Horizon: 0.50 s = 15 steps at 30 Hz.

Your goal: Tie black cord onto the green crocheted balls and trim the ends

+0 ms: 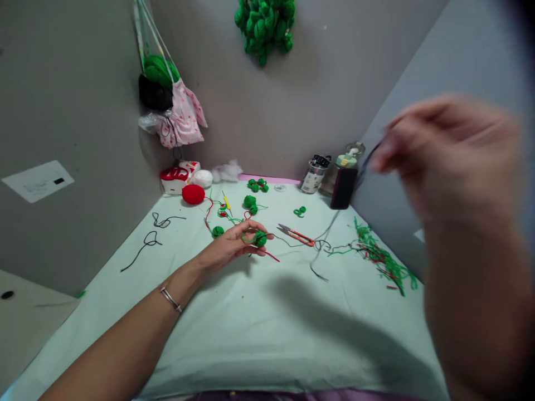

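Between the fingertips of my left hand (234, 242) is a small green crocheted ball (259, 239), with a red yarn end (272, 257) hanging below it. A black yarn (286, 241) runs from the ball to the right across the table. High on the right and close to the camera, my right hand (451, 145) is raised and smeared by motion. Its thumb and fingers are pinched on a dark yarn (371, 155), whose far end I cannot trace clearly. Orange-handled thread snips (297, 235) lie just right of the ball.
Yarn scraps (387, 259) are heaped at the right. Loose black yarns (144, 245) lie at the left. Behind are a red yarn ball (193, 194), a yellow crochet hook (226, 201), green crocheted pieces (251, 204), a phone (344, 188) and a pen holder (313, 177).
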Motion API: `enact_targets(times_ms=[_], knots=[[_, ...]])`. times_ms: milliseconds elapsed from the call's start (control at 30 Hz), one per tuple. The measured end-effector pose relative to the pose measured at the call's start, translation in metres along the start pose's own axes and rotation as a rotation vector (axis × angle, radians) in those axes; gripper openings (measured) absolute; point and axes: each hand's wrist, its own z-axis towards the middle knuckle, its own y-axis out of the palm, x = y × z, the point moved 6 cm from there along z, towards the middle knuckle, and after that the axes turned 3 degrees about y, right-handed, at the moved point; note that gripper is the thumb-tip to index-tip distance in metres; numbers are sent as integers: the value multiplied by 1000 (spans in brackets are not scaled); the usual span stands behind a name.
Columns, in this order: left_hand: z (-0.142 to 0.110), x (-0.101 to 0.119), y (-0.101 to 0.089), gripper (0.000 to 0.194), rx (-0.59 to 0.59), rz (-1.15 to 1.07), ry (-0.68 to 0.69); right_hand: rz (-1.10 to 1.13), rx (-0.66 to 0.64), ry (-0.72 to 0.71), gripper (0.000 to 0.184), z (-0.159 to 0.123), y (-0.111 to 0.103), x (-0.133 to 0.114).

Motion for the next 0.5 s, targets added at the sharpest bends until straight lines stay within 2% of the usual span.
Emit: enact_targets(times_ms=[100, 233, 333, 500], knots=[[0, 2, -2, 25, 38, -27, 7, -60, -180, -28, 5, -44, 52, 4], [1, 3, -4, 27, 54, -44, 15, -253, -246, -103, 12, -86, 101, 12], [1, 5, -4, 28, 57, -42, 31, -279, -289, -113, 13, -96, 116, 24], [1, 9, -2, 29, 81, -71, 48, -390, -302, -159, 15, -101, 117, 33]])
